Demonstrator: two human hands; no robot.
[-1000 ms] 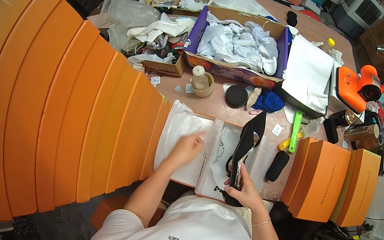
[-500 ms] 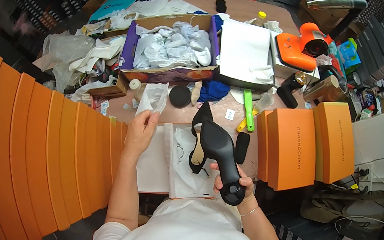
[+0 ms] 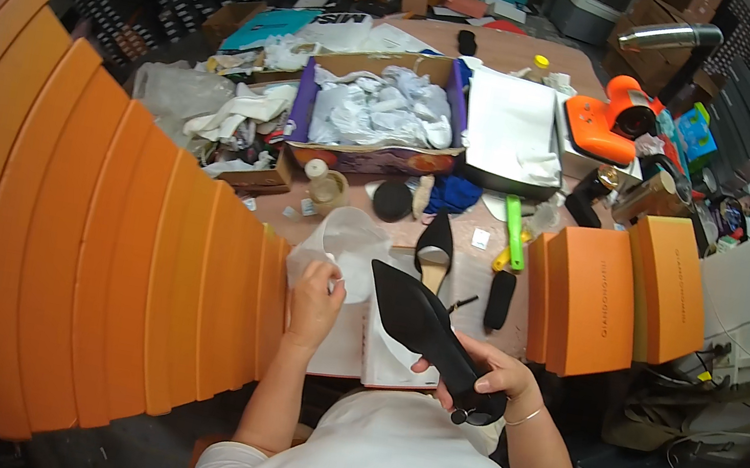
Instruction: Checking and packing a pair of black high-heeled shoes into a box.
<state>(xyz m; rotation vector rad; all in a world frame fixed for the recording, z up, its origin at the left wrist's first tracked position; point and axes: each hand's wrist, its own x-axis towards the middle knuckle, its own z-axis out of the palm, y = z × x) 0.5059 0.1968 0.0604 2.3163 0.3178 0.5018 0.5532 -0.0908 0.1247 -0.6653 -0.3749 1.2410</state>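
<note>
A black shoe is clasped near its heel by the right hand — translucent white wrapping is pinched in the left hand.

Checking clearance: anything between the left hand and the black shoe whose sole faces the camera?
Only the translucent bag, held in the left hand: it spreads toward the front black shoe, which the right hand holds. Nothing else visible stands in that gap; the second black shoe is behind the front one.
</note>
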